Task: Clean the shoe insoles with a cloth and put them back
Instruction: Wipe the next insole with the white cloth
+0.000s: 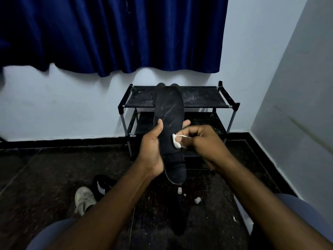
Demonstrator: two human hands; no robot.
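Observation:
A black insole (169, 112) stands upright in front of me, toe end up, with pale scuff streaks on its face. My left hand (153, 150) grips it from the left, thumb on the front and fingertips showing past its right edge. My right hand (200, 141) pinches a small white cloth (176, 142) and presses it against the insole's right side near the middle. On the floor at lower left lie a black shoe with white stripes (102, 185) and a pale grey sneaker (84, 199).
A black two-tier shoe rack (203, 98) stands against the white wall behind the insole, with two dark shoe toes on its top shelf. A dark object (180, 213) and two small white bits lie on the dark floor below. A blue curtain hangs above. My knees frame the bottom.

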